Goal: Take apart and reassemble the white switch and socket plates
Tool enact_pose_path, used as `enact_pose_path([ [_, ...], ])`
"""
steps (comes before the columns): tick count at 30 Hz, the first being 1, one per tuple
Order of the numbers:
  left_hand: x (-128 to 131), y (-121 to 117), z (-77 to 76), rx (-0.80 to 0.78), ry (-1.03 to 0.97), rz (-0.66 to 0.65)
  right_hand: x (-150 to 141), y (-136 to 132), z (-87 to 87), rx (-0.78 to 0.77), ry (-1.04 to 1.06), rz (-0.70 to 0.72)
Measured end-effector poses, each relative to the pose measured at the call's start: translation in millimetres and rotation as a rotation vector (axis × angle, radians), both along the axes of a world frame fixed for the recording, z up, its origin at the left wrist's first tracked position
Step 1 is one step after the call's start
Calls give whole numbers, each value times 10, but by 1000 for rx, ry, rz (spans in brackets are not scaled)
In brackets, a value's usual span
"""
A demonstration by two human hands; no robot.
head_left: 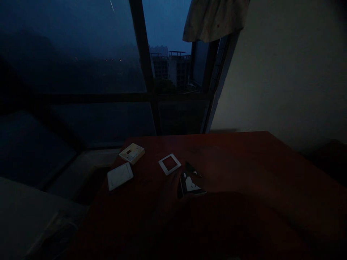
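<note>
In the dim light, a square black-and-white piece [189, 183] that looks like a wall switch or socket insert lies low over the red-brown table. My left hand [171, 191] grips it from its left and near side. From the right, my right hand [210, 167] reaches over the same piece, its fingers bent near the upper edge. A small dark item [191, 168] shows by those fingers, too dark to name. Just beyond my left fingertips lies a white square frame [163, 167] with an open middle.
On the table's left lie a whitish box with a small cutout [132, 153] and, nearer, a pale square plate [120, 176] close to the table edge. Windows [151, 95] stand behind, with a pale wall [279, 79] at right and a hanging cloth [215, 21] above.
</note>
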State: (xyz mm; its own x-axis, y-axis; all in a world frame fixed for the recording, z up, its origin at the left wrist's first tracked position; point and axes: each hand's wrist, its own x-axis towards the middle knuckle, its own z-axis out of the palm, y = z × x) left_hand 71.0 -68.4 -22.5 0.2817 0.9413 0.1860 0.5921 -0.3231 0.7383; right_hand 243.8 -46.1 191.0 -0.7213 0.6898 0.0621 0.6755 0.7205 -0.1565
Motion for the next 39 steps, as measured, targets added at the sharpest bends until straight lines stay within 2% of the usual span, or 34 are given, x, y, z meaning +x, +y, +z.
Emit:
enact_pose_path([
  [3, -4, 8, -4, 12, 5, -12, -56, 58, -53, 116, -143, -203],
  [5, -3, 10, 7, -9, 9, -11, -59, 132, -87, 155, -181, -248],
  [6, -2, 10, 15, -21, 9, -6, -45, 168, -96, 147, -161, -211],
  [10, 5, 10, 36, -49, -15, -2, 45, 245, -84, -11, 69, 99],
  [11, 6, 9, 38, -50, -23, -3, 53, 244, -78, -27, 96, 118],
  [12, 7, 7, 39, -50, -27, -4, 49, 237, -74, -18, 86, 92],
  [15, 3, 1, 35, -36, -22, 4, -7, 212, -81, 103, -83, -156],
  [17, -1, 0, 33, -39, -24, 8, -38, 213, -92, 138, -161, -235],
  [20, -5, 1, 39, -71, -46, -9, -9, 244, -93, 71, -68, -138],
  [24, -5, -1, 55, -58, -24, -5, 94, 256, -59, -168, 158, 130],
  [26, -5, -6, 57, -43, -20, -2, 104, 229, -50, -235, 198, 188],
  [28, -4, -10, 53, -32, -25, -2, 74, 198, -61, -161, 157, 92],
  [31, -7, -8, 41, -42, -26, -6, 12, 182, -94, 61, -38, -192],
  [33, -10, -2, 34, -52, -30, -10, 2, 195, -100, 105, -109, -250],
  [37, -18, 10, 17, -45, -18, -10, 49, 209, -60, -45, 56, -42],
  [39, -19, 12, 4, -36, -14, -4, 59, 201, -52, -92, 114, 6],
])
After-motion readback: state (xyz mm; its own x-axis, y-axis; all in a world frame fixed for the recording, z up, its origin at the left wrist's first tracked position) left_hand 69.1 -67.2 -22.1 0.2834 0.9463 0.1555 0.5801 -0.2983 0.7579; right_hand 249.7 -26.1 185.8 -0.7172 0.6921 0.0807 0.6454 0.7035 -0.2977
